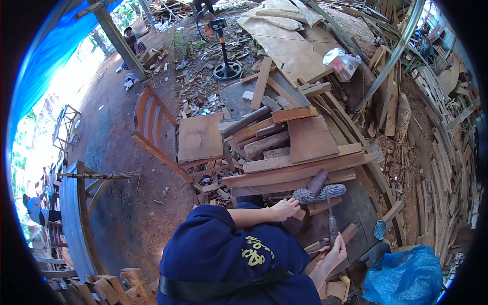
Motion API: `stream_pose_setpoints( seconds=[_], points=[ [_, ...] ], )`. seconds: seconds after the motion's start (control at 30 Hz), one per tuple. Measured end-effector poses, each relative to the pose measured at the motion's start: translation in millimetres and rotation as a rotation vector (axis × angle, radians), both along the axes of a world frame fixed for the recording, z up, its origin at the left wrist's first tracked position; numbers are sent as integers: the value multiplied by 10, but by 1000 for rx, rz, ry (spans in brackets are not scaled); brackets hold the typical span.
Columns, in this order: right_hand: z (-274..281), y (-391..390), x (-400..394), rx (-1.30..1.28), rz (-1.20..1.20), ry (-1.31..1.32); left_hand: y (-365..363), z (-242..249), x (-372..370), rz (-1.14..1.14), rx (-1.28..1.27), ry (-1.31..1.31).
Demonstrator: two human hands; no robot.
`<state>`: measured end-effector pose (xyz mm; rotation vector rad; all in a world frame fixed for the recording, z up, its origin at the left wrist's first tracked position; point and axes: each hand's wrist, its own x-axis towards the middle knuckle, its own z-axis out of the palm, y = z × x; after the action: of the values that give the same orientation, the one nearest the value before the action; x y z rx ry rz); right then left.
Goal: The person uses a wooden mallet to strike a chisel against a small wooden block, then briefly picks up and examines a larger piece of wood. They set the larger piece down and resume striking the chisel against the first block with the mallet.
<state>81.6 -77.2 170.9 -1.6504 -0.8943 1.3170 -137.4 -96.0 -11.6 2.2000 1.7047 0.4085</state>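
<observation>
My left hand [285,209] is closed at the left end of a long grey piece with a rough, shaggy surface [306,195]. A dark brown slab [318,182] lies across the middle of that piece. In my right hand [335,254] is a narrow-bladed hand tool [332,226], gripped by its grey handle, its thin metal blade pointing away from me. The blade overlaps the right part of the shaggy piece in this view. Both hands are over a dark worktop [351,206] that bears loose wood.
Boards and billets [300,162] are stacked just beyond my hands. A wooden chair [199,136] stands to the left, and a blue plastic bag [406,277] lies at lower right. A metal detector [226,68] is farther off. A person [131,40] sits at far left.
</observation>
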Motion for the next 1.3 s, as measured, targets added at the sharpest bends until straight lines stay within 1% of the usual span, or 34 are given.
stream_pose_setpoints(
  seconds=[0.13, 0.2, 0.47, 0.57, 0.63, 0.67, 0.73, 0.77, 0.9, 1.0, 1.13, 1.3],
  points=[
    [-45, -10, 19, 3, -4, 15, -4, 114, -8, 5, -11, -17],
    [-40, -21, 20, -18, -29, 17, -10, 104, -10, 13, 1, -26],
    [-38, -13, -7, -42, -2, 3, -40, 129, -28, 6, 4, -60],
    [-11, 6, -23, -11, 18, 25, -34, 317, -74, 64, 74, -106],
    [23, 13, -45, 29, 48, 34, -35, 516, -146, 198, 185, -210],
    [48, 15, -64, 28, 51, 36, -36, 600, -186, 201, 185, -209],
    [112, 23, -118, 78, 91, 67, -25, 734, -276, 333, 276, -234],
    [158, 30, -152, 77, 95, 68, -13, 768, -322, 374, 278, -223],
    [241, 72, -247, 82, 150, 60, 11, 824, -498, 453, 296, -186],
    [253, 89, -281, 89, 175, 66, 20, 734, -587, 514, 333, -190],
    [283, 82, -324, 93, 192, 79, -7, 888, -657, 587, 287, -212],
    [301, 74, -345, 90, 232, 62, -9, 922, -702, 628, 298, -219]
  ],
)
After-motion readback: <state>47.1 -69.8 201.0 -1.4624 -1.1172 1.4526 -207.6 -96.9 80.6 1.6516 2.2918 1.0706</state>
